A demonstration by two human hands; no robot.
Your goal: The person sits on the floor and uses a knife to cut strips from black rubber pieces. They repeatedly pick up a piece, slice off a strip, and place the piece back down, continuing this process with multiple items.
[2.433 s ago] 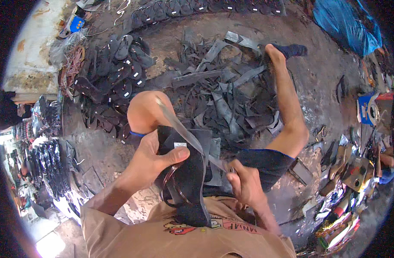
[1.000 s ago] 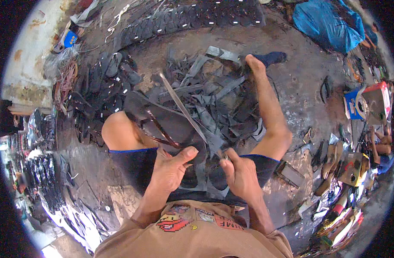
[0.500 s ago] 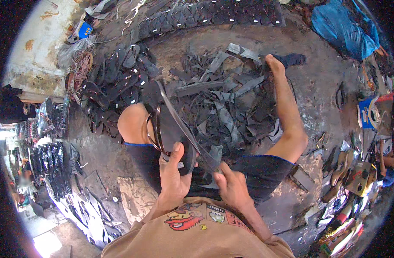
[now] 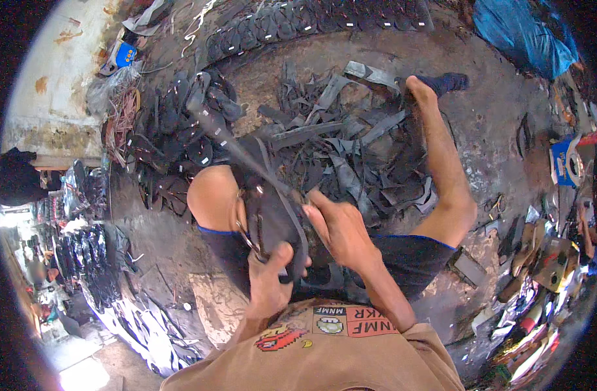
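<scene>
My left hand [image 4: 271, 277] is closed round the near end of a black sandal [image 4: 272, 215] with shiny dark straps, its thumb on top. The sandal points away from me over my lap, beside my left knee. A thin dark edge strip [image 4: 286, 195] curves along its right side, partly standing off from it. Beside that edge, my right hand [image 4: 341, 228] is closed on a long thin grey thing [image 4: 236, 148], which reaches far to the left across the sandal's far end. Motion smears it, so I cannot tell whether it is a blade or a strip.
A heap of black offcuts [image 4: 350, 163] lies between my legs. Piled sandals [image 4: 174, 130] sit beyond my left knee, and a row of sandals [image 4: 311, 23] lines the back. Further right are a blue plastic sheet [image 4: 526, 39], a dark block [image 4: 466, 268] and a cardboard box [image 4: 555, 264].
My right hand has moved away from me along the sandal's edge. The long thin thing now angles to the left over the sandal. My left hand keeps its hold, and the view has shifted slightly.
</scene>
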